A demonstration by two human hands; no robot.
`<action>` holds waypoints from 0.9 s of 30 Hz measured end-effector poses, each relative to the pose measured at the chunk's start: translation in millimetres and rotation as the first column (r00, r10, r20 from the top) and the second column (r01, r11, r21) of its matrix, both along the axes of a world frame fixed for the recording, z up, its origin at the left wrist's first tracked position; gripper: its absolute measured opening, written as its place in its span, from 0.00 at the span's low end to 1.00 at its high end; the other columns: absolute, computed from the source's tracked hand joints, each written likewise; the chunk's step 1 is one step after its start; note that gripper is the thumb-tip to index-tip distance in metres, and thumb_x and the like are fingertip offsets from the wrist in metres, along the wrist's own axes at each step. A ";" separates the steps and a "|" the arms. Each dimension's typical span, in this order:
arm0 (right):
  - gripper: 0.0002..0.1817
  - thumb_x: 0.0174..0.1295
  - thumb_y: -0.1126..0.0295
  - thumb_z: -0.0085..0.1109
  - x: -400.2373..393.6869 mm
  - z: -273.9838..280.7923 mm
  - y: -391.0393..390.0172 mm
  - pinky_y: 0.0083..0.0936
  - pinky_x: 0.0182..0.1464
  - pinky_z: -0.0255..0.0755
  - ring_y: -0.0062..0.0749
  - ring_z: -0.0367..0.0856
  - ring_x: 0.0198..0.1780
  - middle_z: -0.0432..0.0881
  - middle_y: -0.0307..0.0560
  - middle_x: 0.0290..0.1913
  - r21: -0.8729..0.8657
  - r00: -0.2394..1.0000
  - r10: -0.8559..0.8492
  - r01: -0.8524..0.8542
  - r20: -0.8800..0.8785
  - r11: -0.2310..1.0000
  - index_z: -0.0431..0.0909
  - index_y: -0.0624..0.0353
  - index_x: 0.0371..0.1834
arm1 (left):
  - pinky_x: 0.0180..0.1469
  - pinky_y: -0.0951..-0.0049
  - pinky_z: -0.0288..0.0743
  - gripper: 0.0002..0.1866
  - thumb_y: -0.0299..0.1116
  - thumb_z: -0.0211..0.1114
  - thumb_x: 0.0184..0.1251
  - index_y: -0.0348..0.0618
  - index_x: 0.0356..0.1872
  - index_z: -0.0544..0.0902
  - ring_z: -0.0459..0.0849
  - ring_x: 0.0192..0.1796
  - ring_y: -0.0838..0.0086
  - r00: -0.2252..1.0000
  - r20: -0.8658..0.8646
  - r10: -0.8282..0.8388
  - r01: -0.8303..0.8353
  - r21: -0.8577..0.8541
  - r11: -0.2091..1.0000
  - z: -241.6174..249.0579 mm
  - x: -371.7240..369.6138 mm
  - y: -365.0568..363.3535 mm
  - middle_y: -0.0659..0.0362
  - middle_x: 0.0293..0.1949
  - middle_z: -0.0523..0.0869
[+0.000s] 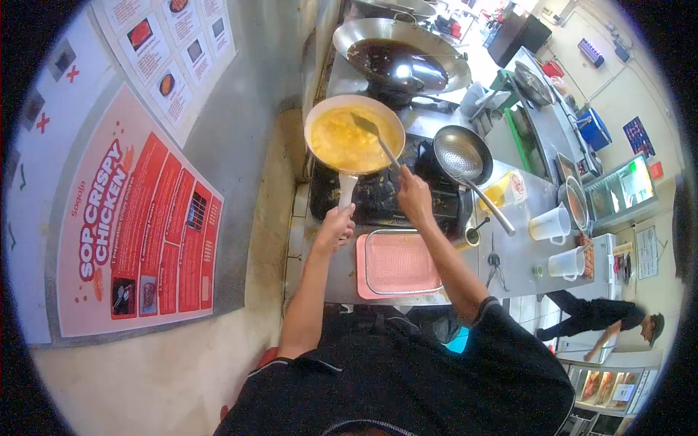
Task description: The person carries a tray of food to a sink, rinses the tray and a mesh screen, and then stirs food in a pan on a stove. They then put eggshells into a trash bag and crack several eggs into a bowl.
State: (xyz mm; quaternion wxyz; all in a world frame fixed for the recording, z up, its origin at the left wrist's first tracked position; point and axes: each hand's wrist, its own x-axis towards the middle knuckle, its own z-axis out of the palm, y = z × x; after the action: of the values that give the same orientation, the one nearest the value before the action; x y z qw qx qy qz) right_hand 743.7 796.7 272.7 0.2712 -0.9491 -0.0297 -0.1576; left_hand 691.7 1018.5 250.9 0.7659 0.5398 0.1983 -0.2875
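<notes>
My left hand (337, 227) is closed around the pale handle of a frying pan (348, 187) over the black gas stove (327, 200). A yellow mixture that looks like beaten egg (333, 139) covers the pan's base, with thicker lumps in it. Closed on the handle of a spatula (366, 125), my right hand (414, 195) is just right of the pan. The spatula's flat blade lies in the yellow mixture. Below my hands sits a pink tray (361, 280) with a wire rack (403, 263) on it.
A large wok of dark liquid (396, 62) stands beyond the pan. To the right are a perforated strainer (463, 154), tongs (496, 270) and plastic jugs (550, 224). A wall (262, 218) runs close on my left. Another person (603, 320) is at far right.
</notes>
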 end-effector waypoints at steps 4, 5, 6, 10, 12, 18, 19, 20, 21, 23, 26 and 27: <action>0.19 0.62 0.73 0.52 -16.7 -24.5 -3.9 0.50 0.42 0.75 0.59 0.82 0.42 0.83 0.60 0.37 -0.007 0.999 0.003 -0.003 -0.036 1.000 0.77 0.50 0.57 | 0.13 0.81 0.50 0.13 0.47 0.59 0.72 0.54 0.36 0.67 0.62 0.15 0.86 1.000 -0.007 -0.015 0.015 -0.004 1.000 -4.6 -1.5 -2.3 0.69 0.20 0.67; 0.18 0.62 0.73 0.52 -17.8 -24.4 -0.7 0.50 0.42 0.75 0.59 0.82 0.41 0.83 0.59 0.38 0.025 1.000 0.002 -0.002 0.006 1.000 0.77 0.50 0.57 | 0.13 0.81 0.50 0.13 0.47 0.59 0.72 0.54 0.36 0.67 0.61 0.15 0.87 1.000 -0.002 -0.007 0.007 0.011 1.000 0.5 -2.8 -2.5 0.70 0.20 0.67; 0.18 0.63 0.73 0.51 -18.2 -23.9 2.3 0.50 0.41 0.75 0.59 0.82 0.41 0.83 0.59 0.38 0.056 0.999 0.002 -0.004 0.049 0.998 0.77 0.50 0.57 | 0.12 0.81 0.49 0.13 0.47 0.59 0.72 0.54 0.36 0.67 0.61 0.14 0.87 1.000 0.005 0.004 -0.004 0.026 1.000 4.7 -1.7 -2.1 0.70 0.19 0.67; 0.19 0.64 0.73 0.51 -27.0 -40.6 0.3 0.49 0.38 0.75 0.59 0.82 0.38 0.82 0.58 0.37 0.091 0.999 0.018 -0.016 -0.028 0.996 0.76 0.48 0.58 | 0.12 0.82 0.48 0.13 0.48 0.59 0.72 0.54 0.37 0.68 0.60 0.14 0.88 0.996 0.090 0.002 0.006 -0.088 0.996 -13.4 -4.9 0.8 0.71 0.18 0.65; 0.24 0.64 0.74 0.52 -26.7 -36.5 -1.9 0.50 0.36 0.75 0.57 0.82 0.35 0.80 0.57 0.35 0.008 0.998 0.023 -0.023 0.051 1.000 0.72 0.45 0.64 | 0.12 0.82 0.48 0.14 0.48 0.59 0.72 0.54 0.37 0.68 0.61 0.14 0.88 0.995 0.101 -0.015 0.024 -0.095 0.995 -17.5 1.1 1.7 0.71 0.18 0.65; 0.32 0.61 0.77 0.52 -36.7 -40.3 -4.1 0.48 0.33 0.77 0.56 0.82 0.33 0.77 0.56 0.39 -0.160 0.997 0.037 -0.026 0.062 0.987 0.66 0.46 0.71 | 0.12 0.82 0.47 0.14 0.48 0.60 0.72 0.52 0.37 0.68 0.60 0.13 0.88 0.999 0.034 0.002 0.000 -0.040 0.999 -2.4 -2.5 -1.9 0.71 0.18 0.65; 0.33 0.61 0.78 0.51 -32.1 -36.5 -4.7 0.47 0.33 0.77 0.56 0.82 0.32 0.76 0.56 0.39 -0.163 0.997 0.052 -0.040 0.065 0.986 0.65 0.45 0.72 | 0.12 0.81 0.47 0.14 0.48 0.59 0.72 0.52 0.37 0.68 0.60 0.13 0.88 0.999 0.033 0.009 -0.008 -0.041 0.999 -1.0 1.2 -1.8 0.71 0.18 0.65; 0.34 0.61 0.79 0.51 -33.2 -36.1 -4.7 0.46 0.30 0.76 0.53 0.81 0.30 0.74 0.55 0.36 -0.175 0.984 0.078 -0.049 0.162 0.983 0.64 0.46 0.73 | 0.12 0.81 0.46 0.14 0.48 0.59 0.72 0.53 0.36 0.68 0.60 0.13 0.88 1.000 0.022 0.016 -0.015 -0.042 0.999 -2.5 -0.1 -2.1 0.72 0.18 0.65; 0.34 0.60 0.80 0.50 -32.7 -39.7 -6.6 0.45 0.30 0.76 0.52 0.81 0.30 0.74 0.55 0.36 -0.206 0.980 0.098 -0.061 0.175 0.977 0.64 0.46 0.73 | 0.12 0.81 0.46 0.14 0.48 0.59 0.72 0.53 0.36 0.68 0.60 0.13 0.88 1.000 0.005 0.021 -0.020 -0.042 0.999 -4.6 -2.0 -3.0 0.72 0.18 0.65; 0.34 0.60 0.81 0.50 -31.0 -44.7 -10.1 0.45 0.31 0.75 0.51 0.80 0.29 0.73 0.55 0.36 -0.268 0.971 0.136 -0.080 0.198 0.960 0.65 0.47 0.72 | 0.12 0.80 0.46 0.14 0.48 0.59 0.72 0.53 0.36 0.68 0.60 0.13 0.88 1.000 0.013 -0.003 0.004 -0.047 0.999 -7.4 -0.5 -2.1 0.72 0.18 0.65; 0.36 0.59 0.82 0.49 -27.9 -35.6 -11.9 0.45 0.31 0.74 0.51 0.78 0.30 0.73 0.55 0.36 -0.234 0.967 0.143 -0.092 0.211 0.968 0.64 0.46 0.73 | 0.12 0.79 0.46 0.14 0.48 0.59 0.72 0.54 0.35 0.67 0.60 0.13 0.88 1.000 -0.002 -0.024 0.023 -0.030 0.999 -4.3 0.0 -0.8 0.72 0.18 0.65; 0.36 0.59 0.82 0.49 -25.5 -34.8 -11.2 0.44 0.31 0.74 0.51 0.78 0.30 0.73 0.54 0.36 -0.225 0.963 0.149 -0.098 0.225 0.970 0.63 0.46 0.73 | 0.12 0.79 0.46 0.14 0.48 0.59 0.72 0.54 0.35 0.67 0.60 0.13 0.87 1.000 -0.016 -0.027 0.026 -0.022 0.999 -3.0 -0.5 -1.0 0.72 0.18 0.65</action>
State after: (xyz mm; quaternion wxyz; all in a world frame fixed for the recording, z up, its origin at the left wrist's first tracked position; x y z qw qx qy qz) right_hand 718.2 785.5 237.9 0.1725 -0.9427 -0.1384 -0.2498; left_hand 691.3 1017.5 247.9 0.7662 0.5316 0.1943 -0.3042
